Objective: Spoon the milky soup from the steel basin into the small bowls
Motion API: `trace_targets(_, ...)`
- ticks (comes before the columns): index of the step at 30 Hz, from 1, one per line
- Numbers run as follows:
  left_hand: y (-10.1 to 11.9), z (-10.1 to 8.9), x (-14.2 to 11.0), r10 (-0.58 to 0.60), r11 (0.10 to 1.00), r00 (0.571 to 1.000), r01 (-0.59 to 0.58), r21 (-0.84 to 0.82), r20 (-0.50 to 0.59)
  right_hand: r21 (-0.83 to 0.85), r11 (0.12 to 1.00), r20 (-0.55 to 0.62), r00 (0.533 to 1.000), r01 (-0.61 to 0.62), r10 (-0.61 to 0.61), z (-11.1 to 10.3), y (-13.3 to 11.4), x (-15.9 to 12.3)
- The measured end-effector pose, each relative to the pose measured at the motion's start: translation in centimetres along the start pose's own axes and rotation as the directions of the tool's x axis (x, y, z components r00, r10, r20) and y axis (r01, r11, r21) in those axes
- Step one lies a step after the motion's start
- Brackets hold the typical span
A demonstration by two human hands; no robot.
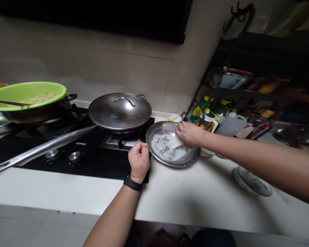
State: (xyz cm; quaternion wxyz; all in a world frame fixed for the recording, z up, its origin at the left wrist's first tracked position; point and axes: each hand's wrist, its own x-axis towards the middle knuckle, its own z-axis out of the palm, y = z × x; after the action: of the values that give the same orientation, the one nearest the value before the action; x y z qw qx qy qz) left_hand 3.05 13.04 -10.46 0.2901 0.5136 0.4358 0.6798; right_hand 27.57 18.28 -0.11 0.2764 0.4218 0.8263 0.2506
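Observation:
A wide metal basin stands on the counter, holding cloudy white liquid with dark bits in it. My right hand reaches over its right side, fingers closed on a pale flat piece whose lower end dips into the liquid. Whether that piece is a scraper I cannot tell. My left hand, with a black watch on the wrist, is closed in a fist right by the basin's left rim. Whether it grips the rim or anything else is hidden.
A lidded wok sits on the black stove, its long handle pointing left toward the front. Further left, a green basin rests on a dark pot. At right are a rack of bottles and a bowl; a small white bowl stands behind.

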Motion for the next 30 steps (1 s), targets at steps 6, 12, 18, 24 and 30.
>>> trace_targets(6, 0.1, 0.0, 0.1, 0.001, 1.0, 1.0, -0.001, -0.004, -0.014, -0.242, 0.965, -0.019, 0.994, 0.099, -0.106, -0.5, -0.7, 1.5)
trace_targets(12, 0.6, 0.0, 0.1, -0.005, 1.0, 1.0, 0.005, -0.015, 0.002, -0.112, 0.986, 0.038, 0.992, 0.123, -0.119, 0.2, -2.1, 2.7)
trace_targets(18, 0.5, 0.1, 0.1, -0.02, 1.0, 0.999, 0.02, 0.016, 0.032, 0.196, 0.977, -0.033, 0.997, 0.079, -0.074, 0.6, -2.0, 3.3)
trace_targets(24, 0.4, 0.1, 0.0, 0.0, 1.0, 0.999, 0.0, 0.023, 0.033, 0.194, 0.978, -0.029, 0.997, 0.077, -0.073, 0.6, -2.4, 3.3)
trace_targets(30, 0.2, 0.2, 0.0, -0.002, 1.0, 0.999, 0.001, 0.024, 0.04, 0.179, 0.981, -0.032, 0.997, 0.076, -0.072, 0.7, -3.4, 2.9)
